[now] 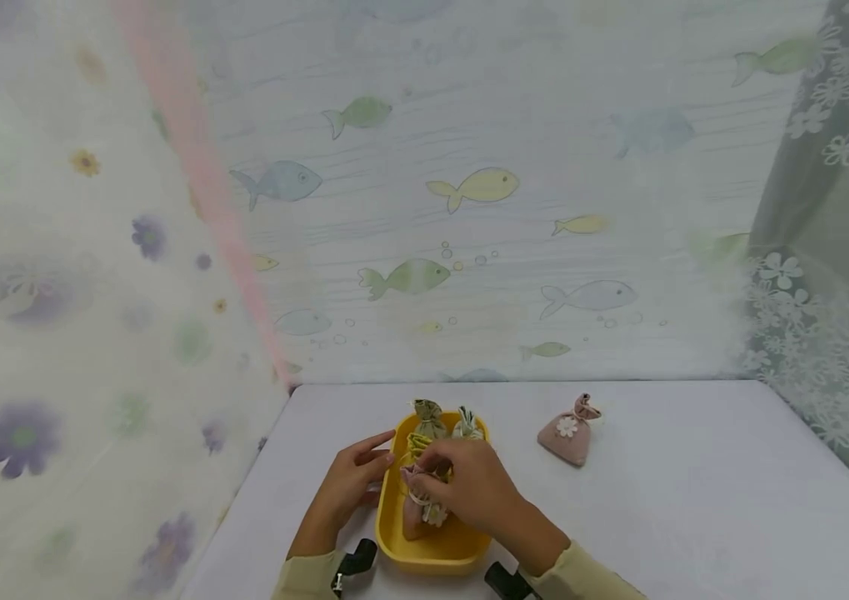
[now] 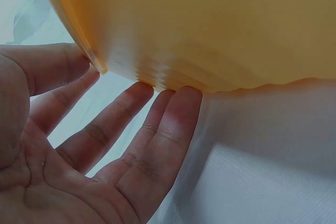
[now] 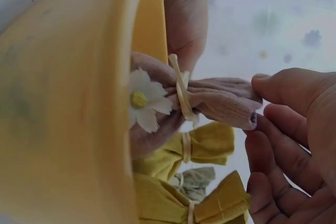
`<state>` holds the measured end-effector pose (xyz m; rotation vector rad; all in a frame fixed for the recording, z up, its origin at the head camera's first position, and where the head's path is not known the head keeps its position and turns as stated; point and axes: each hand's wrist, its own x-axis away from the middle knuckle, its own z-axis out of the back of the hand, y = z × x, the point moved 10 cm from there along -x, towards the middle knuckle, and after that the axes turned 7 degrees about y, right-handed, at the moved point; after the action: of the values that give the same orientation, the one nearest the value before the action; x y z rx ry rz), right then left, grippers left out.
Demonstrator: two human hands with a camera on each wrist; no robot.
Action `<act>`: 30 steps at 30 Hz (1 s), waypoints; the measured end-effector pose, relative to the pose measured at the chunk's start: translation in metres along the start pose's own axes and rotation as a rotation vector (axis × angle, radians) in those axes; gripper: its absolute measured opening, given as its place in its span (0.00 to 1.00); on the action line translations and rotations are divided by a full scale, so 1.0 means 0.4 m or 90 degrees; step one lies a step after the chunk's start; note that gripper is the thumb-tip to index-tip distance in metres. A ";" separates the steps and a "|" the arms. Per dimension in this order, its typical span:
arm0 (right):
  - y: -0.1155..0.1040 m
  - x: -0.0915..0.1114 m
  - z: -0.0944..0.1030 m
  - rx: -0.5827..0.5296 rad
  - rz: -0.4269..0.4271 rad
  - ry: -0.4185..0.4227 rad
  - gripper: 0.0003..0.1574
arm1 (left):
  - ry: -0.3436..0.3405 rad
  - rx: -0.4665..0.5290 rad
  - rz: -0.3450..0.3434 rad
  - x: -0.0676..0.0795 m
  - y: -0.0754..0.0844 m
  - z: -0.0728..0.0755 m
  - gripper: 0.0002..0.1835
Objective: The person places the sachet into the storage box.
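My right hand (image 1: 475, 487) reaches over a yellow plastic basket (image 1: 435, 567) and pinches the gathered top of a dusty-pink cloth sachet (image 3: 223, 103) between thumb and fingers. This sachet has a cream tie and a white fabric flower (image 3: 139, 99); its lower part is inside the basket. Beside it in the right wrist view lie mustard-yellow sachets (image 3: 212, 142) and a grey-green sachet (image 3: 198, 182). My left hand (image 1: 343, 490) rests at the basket's left side. In the left wrist view its extended fingertips (image 2: 181, 108) touch the basket's outer wall, with the thumb at the rim.
An olive sachet (image 1: 430, 419) and a white-and-green one (image 1: 467, 423) stand at the basket's far end. Another pink sachet (image 1: 566, 437) with a white flower lies on the white table (image 1: 694, 500) to the right. Patterned curtains (image 1: 484, 275) hang behind and at both sides.
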<state>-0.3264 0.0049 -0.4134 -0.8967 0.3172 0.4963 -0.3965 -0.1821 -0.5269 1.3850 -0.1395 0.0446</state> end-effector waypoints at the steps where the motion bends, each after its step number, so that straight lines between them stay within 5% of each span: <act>1: 0.001 0.000 0.005 0.000 0.000 0.003 0.08 | -0.001 0.000 0.000 -0.002 0.001 -0.001 0.30; 20: 0.025 0.034 0.136 0.018 0.036 0.142 0.12 | 0.027 -0.003 0.004 -0.003 -0.001 0.002 0.29; 30: 0.095 0.045 0.239 0.061 -0.002 0.227 0.15 | 0.033 -0.006 0.007 -0.002 -0.004 0.004 0.29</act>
<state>-0.3262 0.1070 -0.3904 -0.8906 0.6595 0.3135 -0.3974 -0.1838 -0.5283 1.3724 -0.1040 0.0891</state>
